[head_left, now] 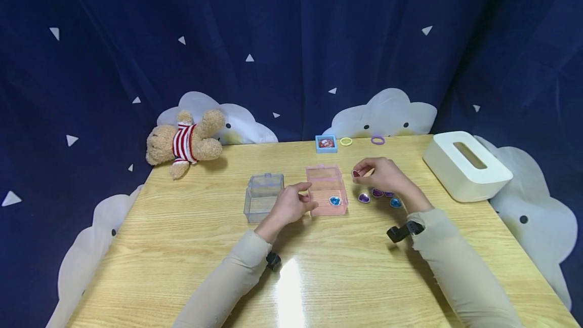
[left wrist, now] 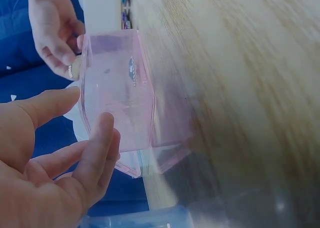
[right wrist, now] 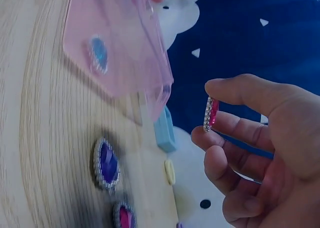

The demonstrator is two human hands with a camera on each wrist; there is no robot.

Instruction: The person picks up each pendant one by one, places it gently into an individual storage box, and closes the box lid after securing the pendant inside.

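Observation:
Between thumb and fingertips, my right hand [head_left: 384, 175] pinches a red gem [right wrist: 214, 113] edged with silvery beads. It is held above the table, to the right of an open, clear pink box [head_left: 325, 186]. One blue gem [head_left: 335, 200] lies inside that box. My left hand [head_left: 289, 204] is at the box's left side with thumb and fingers spread; whether they touch the wall I cannot tell. Beneath the right hand lie several more gems, among them a purple one [head_left: 364, 198] and a blue one [head_left: 396, 202]; the hand partly covers some.
An open, clear bluish box [head_left: 264, 182] stands left of the pink one. Toward the back lie a small blue-framed square [head_left: 326, 144], a yellow ring [head_left: 346, 141] and a purple ring [head_left: 377, 140]. A teddy bear [head_left: 184, 140] lies back left; a white tissue box [head_left: 466, 168] stands right.

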